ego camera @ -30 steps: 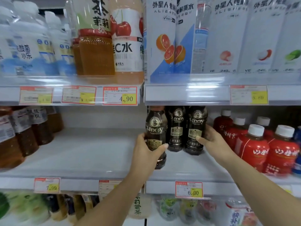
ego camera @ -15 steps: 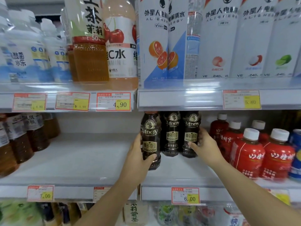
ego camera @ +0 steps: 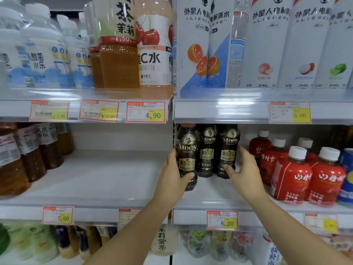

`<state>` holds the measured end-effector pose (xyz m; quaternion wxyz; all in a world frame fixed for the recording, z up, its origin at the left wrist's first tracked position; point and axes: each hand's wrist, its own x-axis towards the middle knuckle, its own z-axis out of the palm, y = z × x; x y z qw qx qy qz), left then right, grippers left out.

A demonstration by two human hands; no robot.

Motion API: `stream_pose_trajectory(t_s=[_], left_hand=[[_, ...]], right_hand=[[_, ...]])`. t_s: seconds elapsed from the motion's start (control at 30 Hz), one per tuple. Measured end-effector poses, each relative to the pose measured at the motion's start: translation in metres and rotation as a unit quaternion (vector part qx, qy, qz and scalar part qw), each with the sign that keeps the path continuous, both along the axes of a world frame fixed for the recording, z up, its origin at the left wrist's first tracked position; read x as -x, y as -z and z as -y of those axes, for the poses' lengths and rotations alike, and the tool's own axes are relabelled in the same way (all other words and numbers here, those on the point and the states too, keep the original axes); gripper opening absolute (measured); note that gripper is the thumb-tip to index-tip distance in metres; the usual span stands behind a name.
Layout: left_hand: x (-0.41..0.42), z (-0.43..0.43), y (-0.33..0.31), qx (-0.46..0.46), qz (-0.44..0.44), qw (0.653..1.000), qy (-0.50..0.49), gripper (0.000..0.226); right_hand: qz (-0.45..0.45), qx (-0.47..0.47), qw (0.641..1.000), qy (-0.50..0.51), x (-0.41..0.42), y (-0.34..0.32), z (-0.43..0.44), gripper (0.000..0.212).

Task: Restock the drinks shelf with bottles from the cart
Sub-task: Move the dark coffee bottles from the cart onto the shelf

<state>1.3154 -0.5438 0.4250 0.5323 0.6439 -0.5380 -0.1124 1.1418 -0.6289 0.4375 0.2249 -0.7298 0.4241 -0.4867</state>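
Observation:
Three dark MDOY coffee bottles stand in a row on the middle shelf. My left hand grips the left coffee bottle around its lower half, thumb across the front. My right hand holds the right coffee bottle from its right side, thumb on the lower label. The middle coffee bottle stands between them, touched by neither hand. The bottle tops are hidden behind the upper shelf's edge. No cart is in view.
Red bottles with white caps stand just right of my right hand. Brown tea bottles fill the shelf's far left, with bare shelf between. Large white drink bottles line the upper shelf. Price tags run along the shelf edges.
Both hands and the outer coffee bottles have shifted slightly back and together, closing the row of three. The camera view has tilted a little upward.

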Motion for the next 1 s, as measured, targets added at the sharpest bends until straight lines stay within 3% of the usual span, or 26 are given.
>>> stream_pose_trajectory(t_s=[0.2, 0.33, 0.43, 0.57, 0.73, 0.87, 1.0], left_hand=[[-0.008, -0.014, -0.002, -0.002, 0.047, 0.999, 0.027, 0.088], [-0.047, -0.08, 0.008, 0.041, 0.148, 0.988, -0.034, 0.055], [-0.099, -0.15, 0.039, 0.081, 0.169, 0.98, -0.068, 0.032], [-0.172, -0.247, 0.107, 0.024, 0.127, 0.974, -0.187, 0.026], [-0.242, -0.368, 0.2, -0.079, 0.035, 0.94, -0.331, 0.025], [-0.274, -0.467, 0.276, -0.168, -0.074, 0.881, -0.437, 0.027], [-0.303, -0.537, 0.342, -0.246, -0.146, 0.811, -0.51, 0.024]], right_hand=[[0.031, 0.123, 0.991, -0.035, -0.028, 0.003, -0.061, 0.043], [0.038, 0.159, 0.977, -0.136, -0.081, 0.008, -0.109, 0.03], [0.017, 0.149, 0.967, -0.208, -0.141, 0.024, -0.149, 0.028], [-0.035, 0.088, 0.943, -0.32, -0.239, 0.064, -0.21, 0.024], [-0.132, -0.008, 0.878, -0.461, -0.356, 0.139, -0.294, 0.022], [-0.208, -0.075, 0.814, -0.537, -0.439, 0.216, -0.363, 0.024], [-0.354, -0.142, 0.726, -0.572, -0.507, 0.299, -0.413, 0.034]])
